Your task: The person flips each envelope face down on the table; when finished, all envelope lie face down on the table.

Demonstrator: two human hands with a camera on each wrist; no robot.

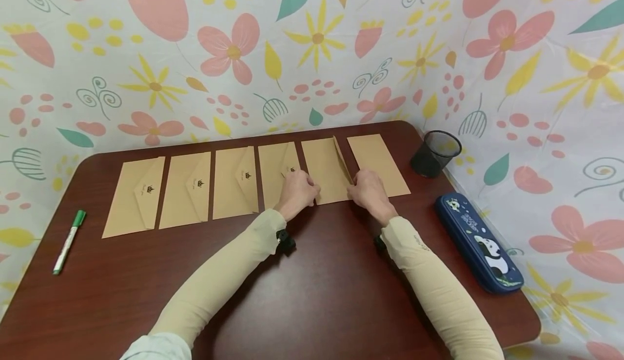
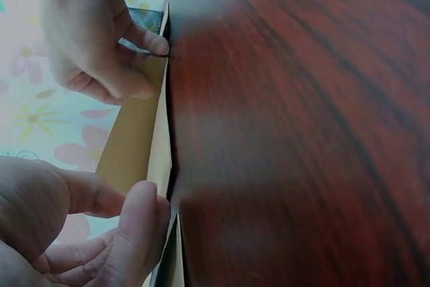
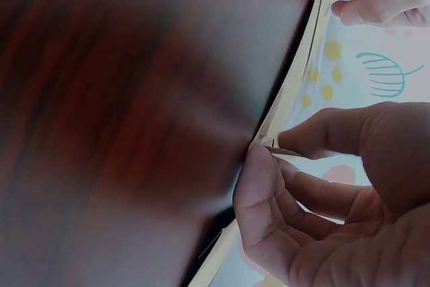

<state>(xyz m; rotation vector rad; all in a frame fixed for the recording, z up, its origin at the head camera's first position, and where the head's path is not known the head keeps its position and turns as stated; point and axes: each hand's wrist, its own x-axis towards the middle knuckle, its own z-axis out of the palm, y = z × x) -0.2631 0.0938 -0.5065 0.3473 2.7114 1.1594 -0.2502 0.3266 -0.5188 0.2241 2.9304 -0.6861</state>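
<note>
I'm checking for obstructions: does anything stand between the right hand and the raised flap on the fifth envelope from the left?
Nothing visible does: the right hand is at the near end of the raised flap. The pencil case and mesh cup stand aside, farther right.

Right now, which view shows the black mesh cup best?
Head: the black mesh cup shows whole, rim to base, unobstructed near the far right corner of the table. Left wrist catches only a patch of mesh, partly hidden by the right hand. Right wrist doesn't show it.
</note>
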